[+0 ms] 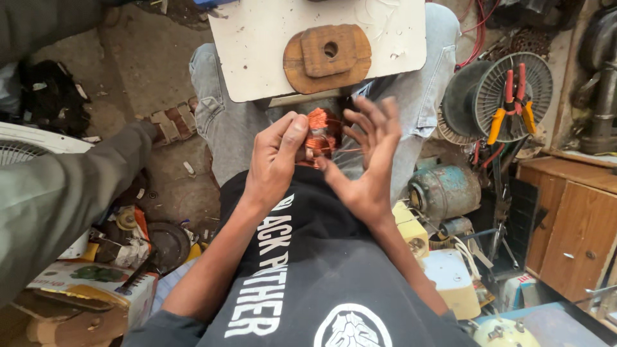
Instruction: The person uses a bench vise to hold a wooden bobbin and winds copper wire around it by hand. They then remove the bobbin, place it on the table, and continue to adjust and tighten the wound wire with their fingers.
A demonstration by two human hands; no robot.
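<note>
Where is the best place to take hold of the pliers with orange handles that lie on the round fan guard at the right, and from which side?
Probably by both handles together. The pliers lie flat on the fan guard, jaws pointing up and away, handles spreading toward the person. Coming from above at the handle end, fingers could close across the two handles, which lie uncovered.

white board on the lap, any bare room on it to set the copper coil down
Yes: the white board is bare left and right of the wooden block. The floor left of the knee has some room. Right of the legs is crowded: fan guard, pliers, blue motor.
</note>
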